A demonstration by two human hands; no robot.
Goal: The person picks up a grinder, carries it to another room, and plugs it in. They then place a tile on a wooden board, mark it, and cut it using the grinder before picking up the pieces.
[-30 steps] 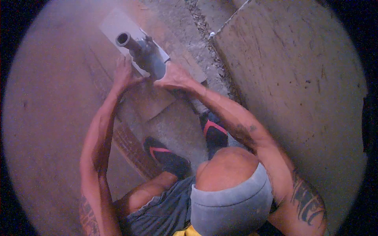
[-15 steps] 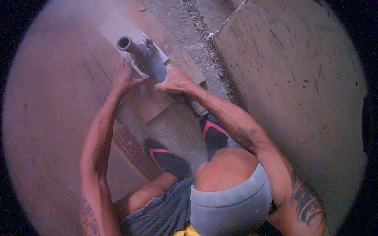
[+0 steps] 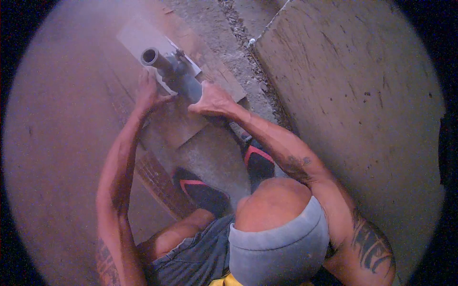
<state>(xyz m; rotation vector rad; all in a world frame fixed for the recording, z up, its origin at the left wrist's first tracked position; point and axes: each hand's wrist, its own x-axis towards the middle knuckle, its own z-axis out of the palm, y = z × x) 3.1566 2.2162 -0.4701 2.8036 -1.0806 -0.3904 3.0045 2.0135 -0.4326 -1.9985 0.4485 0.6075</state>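
In front of me is a grey power tool (image 3: 188,86) with a dark open-ended tube (image 3: 151,57) rising from it; its exact kind does not show clearly. Beneath and beyond it lies a pale flat rectangular plate (image 3: 143,35). My right hand (image 3: 214,99) is closed round the tool's near end, thumb on the inner side. Along the plate's left edge rests my left hand (image 3: 151,93), fingers stretched forward and thumb pointing toward the tool. Under both is a brown board (image 3: 222,78). Where the tool meets the work is hidden.
Dusty haze blurs the upper left. A large brown panel (image 3: 358,95) stands on the right beside a strip of rough concrete (image 3: 205,19). My dark shoes with red trim (image 3: 205,195) are close below the board. A wooden strip (image 3: 157,183) lies to their left.
The tool and plate appear slightly further left and up. Both hands keep nearly the same places, and haze over the board looks a little thicker.
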